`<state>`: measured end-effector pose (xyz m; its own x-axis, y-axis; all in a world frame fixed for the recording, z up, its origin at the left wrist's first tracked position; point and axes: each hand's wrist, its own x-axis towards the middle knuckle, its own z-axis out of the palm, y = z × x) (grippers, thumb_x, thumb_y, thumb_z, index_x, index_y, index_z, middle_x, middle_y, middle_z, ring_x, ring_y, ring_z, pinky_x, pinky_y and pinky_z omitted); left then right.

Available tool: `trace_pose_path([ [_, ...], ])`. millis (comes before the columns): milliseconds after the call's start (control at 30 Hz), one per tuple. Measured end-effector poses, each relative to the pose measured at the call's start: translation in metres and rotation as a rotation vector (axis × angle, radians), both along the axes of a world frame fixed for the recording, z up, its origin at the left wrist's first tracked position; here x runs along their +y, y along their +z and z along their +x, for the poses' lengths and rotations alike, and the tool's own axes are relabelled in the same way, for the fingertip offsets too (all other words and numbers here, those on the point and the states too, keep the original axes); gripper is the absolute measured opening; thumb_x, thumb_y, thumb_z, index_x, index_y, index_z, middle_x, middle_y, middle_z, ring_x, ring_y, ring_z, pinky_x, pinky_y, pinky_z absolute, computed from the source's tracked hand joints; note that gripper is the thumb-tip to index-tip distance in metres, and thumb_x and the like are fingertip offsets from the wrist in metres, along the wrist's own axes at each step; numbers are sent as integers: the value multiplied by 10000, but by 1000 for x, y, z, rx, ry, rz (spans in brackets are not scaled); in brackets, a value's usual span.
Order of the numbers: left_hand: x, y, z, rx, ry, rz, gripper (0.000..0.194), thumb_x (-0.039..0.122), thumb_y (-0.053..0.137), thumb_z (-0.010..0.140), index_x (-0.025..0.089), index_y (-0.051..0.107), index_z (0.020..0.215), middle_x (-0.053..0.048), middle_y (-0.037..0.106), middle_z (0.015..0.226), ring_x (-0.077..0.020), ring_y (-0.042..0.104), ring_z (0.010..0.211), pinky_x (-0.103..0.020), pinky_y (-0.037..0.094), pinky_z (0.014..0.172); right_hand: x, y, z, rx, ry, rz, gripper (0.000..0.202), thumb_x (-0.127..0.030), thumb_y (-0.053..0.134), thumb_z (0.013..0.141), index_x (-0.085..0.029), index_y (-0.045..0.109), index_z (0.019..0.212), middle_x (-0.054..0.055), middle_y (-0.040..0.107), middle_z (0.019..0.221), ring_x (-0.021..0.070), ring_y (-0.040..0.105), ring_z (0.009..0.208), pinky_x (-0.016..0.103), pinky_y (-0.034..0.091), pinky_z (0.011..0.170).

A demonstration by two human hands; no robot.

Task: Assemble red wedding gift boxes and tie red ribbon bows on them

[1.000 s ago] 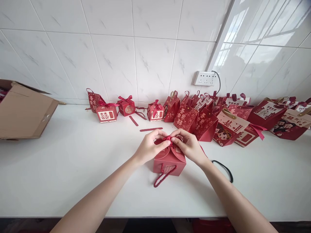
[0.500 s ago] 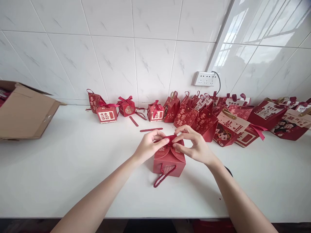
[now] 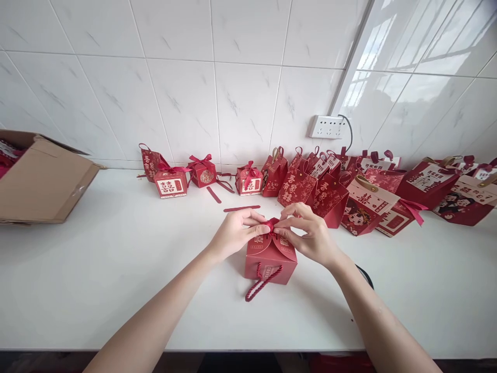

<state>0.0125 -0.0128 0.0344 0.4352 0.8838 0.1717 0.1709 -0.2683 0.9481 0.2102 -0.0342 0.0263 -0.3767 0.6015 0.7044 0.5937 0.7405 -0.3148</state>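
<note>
Both hands meet over the red box (image 3: 271, 256) at the table's (image 3: 116, 269) middle; the right hand (image 3: 310, 235), open-fingered half a second ago, has closed again, pinching the ribbon (image 3: 272, 224) opposite the left hand (image 3: 235, 235), so the knot is tightening

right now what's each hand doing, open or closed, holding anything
Left hand: closed, pinching the red ribbon atop the red gift box.
Right hand: closed, pinching the same ribbon from the other side.
</note>
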Motion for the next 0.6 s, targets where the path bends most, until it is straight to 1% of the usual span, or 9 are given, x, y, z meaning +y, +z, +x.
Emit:
trace_pose_path([
  [100, 0, 1, -1, 17, 9, 118, 273, 425, 665, 717, 161, 615, 766, -48, 684, 857, -192, 630, 886, -312, 482, 817, -1, 2, 1, -33, -7, -23, 143, -261, 559, 850, -245, 690, 795, 59, 585, 862, 187, 546, 804, 373, 444, 744],
  [200, 0, 1, -2, 67, 11, 177, 277, 444, 622, 747, 167, 611, 766, -37, 669, 820, -176, 618, 819, -313, 476, 799, -3, 5, 3, -37, 6, -82, 171, -276, 531, 862, -243, 687, 803, 63, 584, 874, 185, 555, 807, 364, 457, 744],
  [267, -1, 2, -3, 107, 18, 178, 280, 448, 605, 757, 170, 611, 780, -38, 665, 829, -172, 610, 798, -304, 476, 771, -3, 7, 4, -28, 21, -108, 179, -281, 527, 859, -234, 679, 778, 62, 582, 861, 180, 558, 794, 350, 463, 736],
  [367, -1, 4, -4, 115, 13, 169, 250, 418, 613, 754, 172, 614, 797, -31, 664, 813, -165, 607, 783, -290, 475, 757, -4, 10, 6, -3, 30, -145, 160, -264, 552, 832, -224, 656, 718, 49, 577, 816, 171, 554, 770, 328, 465, 720],
  [467, -1, 6, -6, 121, -33, 163, 215, 384, 601, 765, 170, 621, 777, -26, 664, 785, -158, 607, 765, -282, 473, 747, -4, 13, 8, 28, 42, -209, 146, -201, 574, 792, -213, 624, 655, 34, 565, 793, 157, 548, 755, 298, 459, 702],
  [533, -1, 8, -8, 137, -87, 151, 208, 371, 587, 773, 166, 620, 759, -28, 660, 786, -157, 604, 760, -276, 475, 727, -5, 14, 9, 38, 61, -250, 159, -162, 562, 777, -204, 602, 629, 29, 560, 796, 148, 545, 754, 286, 457, 704],
  [600, -1, 9, -10, 143, -125, 148, 176, 339, 581, 775, 168, 618, 774, -29, 655, 813, -158, 600, 790, -273, 473, 742, -5, 15, 9, 34, 80, -285, 148, -165, 553, 780, -202, 597, 643, 30, 564, 808, 152, 547, 772, 291, 460, 724],
])
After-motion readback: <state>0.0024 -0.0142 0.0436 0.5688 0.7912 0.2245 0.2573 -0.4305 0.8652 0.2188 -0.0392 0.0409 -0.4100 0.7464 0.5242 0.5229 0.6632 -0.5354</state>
